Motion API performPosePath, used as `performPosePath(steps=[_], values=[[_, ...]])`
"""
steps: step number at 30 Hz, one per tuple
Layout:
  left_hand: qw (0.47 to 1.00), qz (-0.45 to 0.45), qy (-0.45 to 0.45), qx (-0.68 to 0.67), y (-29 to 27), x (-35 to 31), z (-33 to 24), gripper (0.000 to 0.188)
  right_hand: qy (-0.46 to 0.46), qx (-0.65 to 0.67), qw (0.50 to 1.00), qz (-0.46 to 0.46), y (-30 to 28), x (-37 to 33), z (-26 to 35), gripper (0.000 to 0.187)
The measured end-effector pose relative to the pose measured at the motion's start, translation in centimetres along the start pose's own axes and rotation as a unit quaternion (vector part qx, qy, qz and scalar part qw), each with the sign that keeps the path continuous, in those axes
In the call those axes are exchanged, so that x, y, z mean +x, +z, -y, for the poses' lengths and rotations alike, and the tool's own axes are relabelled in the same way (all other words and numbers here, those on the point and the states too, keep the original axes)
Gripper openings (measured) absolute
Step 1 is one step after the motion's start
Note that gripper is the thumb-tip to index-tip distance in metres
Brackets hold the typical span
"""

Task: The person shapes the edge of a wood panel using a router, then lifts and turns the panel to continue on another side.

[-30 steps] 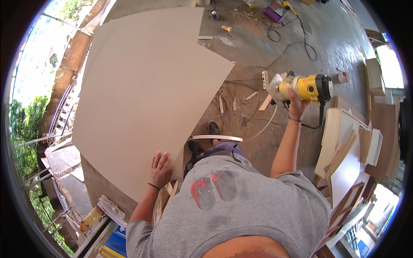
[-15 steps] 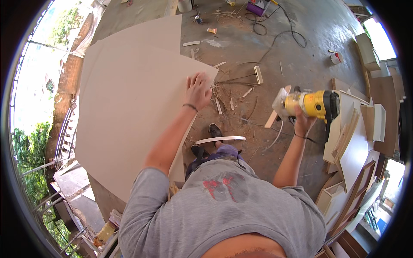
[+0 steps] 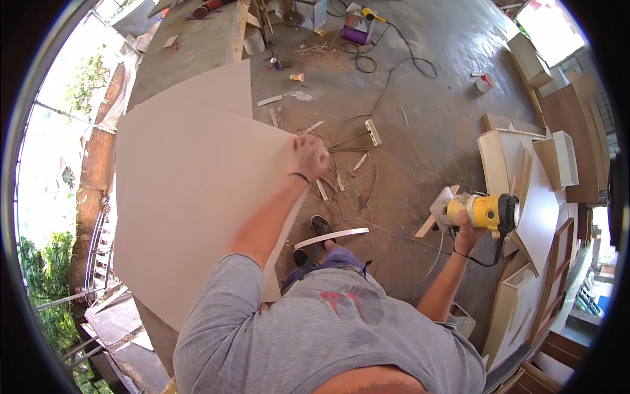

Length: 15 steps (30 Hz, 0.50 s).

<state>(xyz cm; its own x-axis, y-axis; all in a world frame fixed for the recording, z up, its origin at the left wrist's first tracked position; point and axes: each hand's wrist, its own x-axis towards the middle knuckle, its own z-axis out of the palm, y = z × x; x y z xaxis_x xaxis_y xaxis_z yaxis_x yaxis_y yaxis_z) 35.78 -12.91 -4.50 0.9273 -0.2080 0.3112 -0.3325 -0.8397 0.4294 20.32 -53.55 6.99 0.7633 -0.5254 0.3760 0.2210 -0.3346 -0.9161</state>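
A large white board (image 3: 190, 190) lies flat on my left, its right corner pointing toward the middle of the floor. My left hand (image 3: 310, 157) is over that corner, fingers bent across the edge and blurred by motion, so its grip is unclear. Out to the right, my right hand (image 3: 470, 235) is wrapped round the body of a yellow and black power router (image 3: 482, 211). The router is held sideways in the air, its pale base toward the left and its cord hanging below. A thin curved white strip (image 3: 331, 236) is near my feet.
Wood scraps and shavings (image 3: 341, 178) litter the floor ahead, beside a white power strip (image 3: 373, 132). A black cord (image 3: 387, 82) loops toward a purple box (image 3: 356, 34). Stacked panels and cabinet parts (image 3: 535, 197) crowd the right side. A paint can (image 3: 484, 83) stands farther off.
The view has tilted up and turned slightly. My left hand has slid rightward from the board's surface onto its corner. My right hand still holds the router, now lower in the picture.
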Motion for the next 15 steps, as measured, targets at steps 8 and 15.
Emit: performPosePath(steps=[8,15], values=[[0.984,0.125,0.127,0.021,0.9,-9.3,-10.8,0.031,-0.008,0.001,1.0,-0.028,-3.6,-2.6,0.1,0.072],[0.968,0.13,0.203,-0.072,-1.7,-17.9,-13.9,0.029,0.002,0.042,0.999,-0.03,-4.5,-4.1,3.2,0.072]])
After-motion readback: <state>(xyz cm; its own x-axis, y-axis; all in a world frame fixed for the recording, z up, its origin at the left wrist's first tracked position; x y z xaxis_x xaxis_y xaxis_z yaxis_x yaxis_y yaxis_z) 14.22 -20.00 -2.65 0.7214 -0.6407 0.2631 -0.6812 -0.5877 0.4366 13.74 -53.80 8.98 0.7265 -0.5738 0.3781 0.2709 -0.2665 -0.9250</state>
